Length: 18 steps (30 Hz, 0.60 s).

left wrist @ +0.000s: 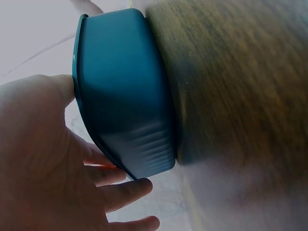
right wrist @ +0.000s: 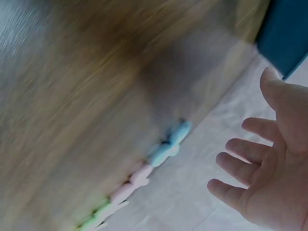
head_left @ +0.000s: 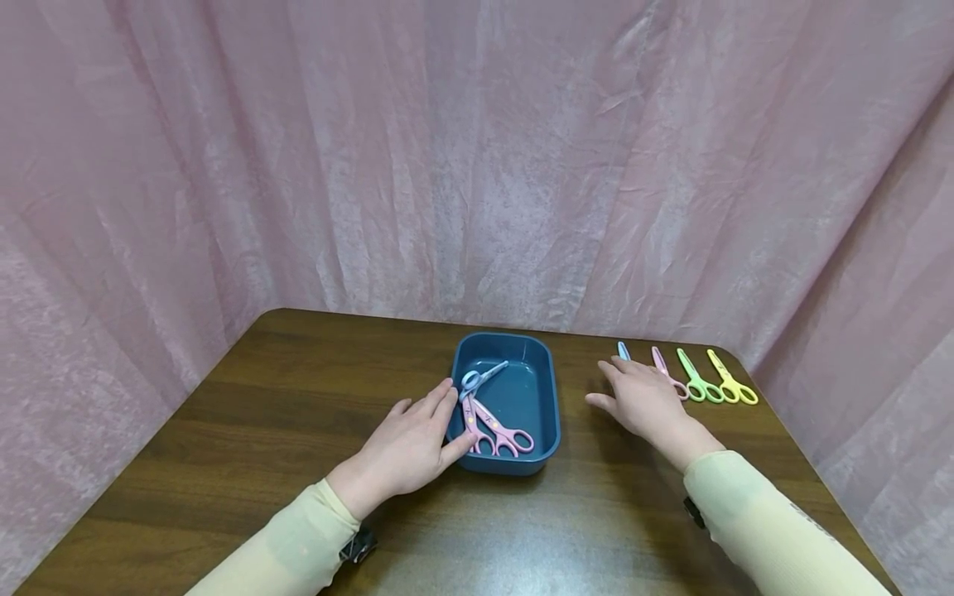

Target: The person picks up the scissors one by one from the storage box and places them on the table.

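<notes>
My left hand [head_left: 406, 447] rests at the left rim of a dark blue plastic bin [head_left: 524, 406], its fingers loosely extended and its thumb over the near left corner. Inside the bin lie blue scissors [head_left: 493, 372] and two pairs of pink scissors, one [head_left: 471, 416] beside the other [head_left: 510, 436]. Over the table on the right hovers my right hand [head_left: 643, 399], fingers spread, holding nothing. It partly hides a second pair of blue scissors [head_left: 623, 350] and more pink scissors [head_left: 659, 359]. Green scissors [head_left: 696, 382] and yellow scissors [head_left: 732, 386] continue that row.
A brown wooden table [head_left: 313, 372] carries everything. Pink curtains [head_left: 477, 165] hang behind its far edge and along both sides. The row of scissors lies near the far right corner.
</notes>
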Available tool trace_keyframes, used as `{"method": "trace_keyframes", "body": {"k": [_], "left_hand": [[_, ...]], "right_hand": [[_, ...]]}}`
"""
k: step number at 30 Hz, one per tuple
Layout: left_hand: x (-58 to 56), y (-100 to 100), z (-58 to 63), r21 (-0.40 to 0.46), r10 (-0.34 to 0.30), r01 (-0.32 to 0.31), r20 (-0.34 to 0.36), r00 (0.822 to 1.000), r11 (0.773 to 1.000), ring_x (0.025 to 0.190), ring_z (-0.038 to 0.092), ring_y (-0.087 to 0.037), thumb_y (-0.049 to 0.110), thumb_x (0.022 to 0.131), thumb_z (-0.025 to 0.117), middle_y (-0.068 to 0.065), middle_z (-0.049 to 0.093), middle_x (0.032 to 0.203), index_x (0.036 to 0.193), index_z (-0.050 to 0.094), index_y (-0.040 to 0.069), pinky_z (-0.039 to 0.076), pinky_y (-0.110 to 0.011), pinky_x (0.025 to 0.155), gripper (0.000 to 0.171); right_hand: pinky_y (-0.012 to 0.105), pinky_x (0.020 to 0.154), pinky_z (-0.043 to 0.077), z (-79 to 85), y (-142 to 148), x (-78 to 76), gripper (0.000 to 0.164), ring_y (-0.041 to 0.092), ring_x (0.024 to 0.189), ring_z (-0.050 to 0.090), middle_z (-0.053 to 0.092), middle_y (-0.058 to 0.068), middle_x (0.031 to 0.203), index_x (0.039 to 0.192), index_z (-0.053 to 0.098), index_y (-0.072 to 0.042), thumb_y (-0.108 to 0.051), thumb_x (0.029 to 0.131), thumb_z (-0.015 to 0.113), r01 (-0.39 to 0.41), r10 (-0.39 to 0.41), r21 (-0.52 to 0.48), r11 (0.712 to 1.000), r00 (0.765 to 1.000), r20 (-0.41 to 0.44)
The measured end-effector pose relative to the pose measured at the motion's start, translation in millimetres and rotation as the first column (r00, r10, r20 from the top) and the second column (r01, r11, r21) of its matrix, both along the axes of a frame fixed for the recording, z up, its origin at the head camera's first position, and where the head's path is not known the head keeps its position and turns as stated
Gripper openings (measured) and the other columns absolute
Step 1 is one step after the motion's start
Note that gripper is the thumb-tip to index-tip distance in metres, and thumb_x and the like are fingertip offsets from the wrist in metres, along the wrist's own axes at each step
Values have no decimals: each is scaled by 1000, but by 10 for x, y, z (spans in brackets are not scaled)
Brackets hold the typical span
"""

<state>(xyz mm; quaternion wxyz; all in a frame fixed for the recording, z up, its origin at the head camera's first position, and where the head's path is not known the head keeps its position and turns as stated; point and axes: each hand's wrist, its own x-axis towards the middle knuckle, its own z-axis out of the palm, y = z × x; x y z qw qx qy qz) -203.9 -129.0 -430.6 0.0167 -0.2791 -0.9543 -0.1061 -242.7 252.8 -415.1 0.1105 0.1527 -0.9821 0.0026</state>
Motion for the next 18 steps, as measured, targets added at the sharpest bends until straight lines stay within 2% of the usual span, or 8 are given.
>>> {"method": "trace_keyframes", "body": {"k": [11,18], "left_hand": [[-1,-2,-2,-2,-1,1,-4,1000,1000,162,37,-34,67,112,47,-18,32,178,168,41,-1,35,-69,124,89],[8,-5,0,-8,-5,5,-15,1000,1000,162,37,-34,68,112,45,-19,32,178,168,41,-2,35,-68,123,89]], "right_hand": [[67,116,44,142,-313,183,64,48,140,60,63,27,151,148,67,0,-41,102,81,-86,82,-54,995,994,-67],[65,117,44,183,-481,268,67,47,140,60,63,26,152,150,66,-1,-45,101,81,-157,153,-43,987,984,-92]]}}
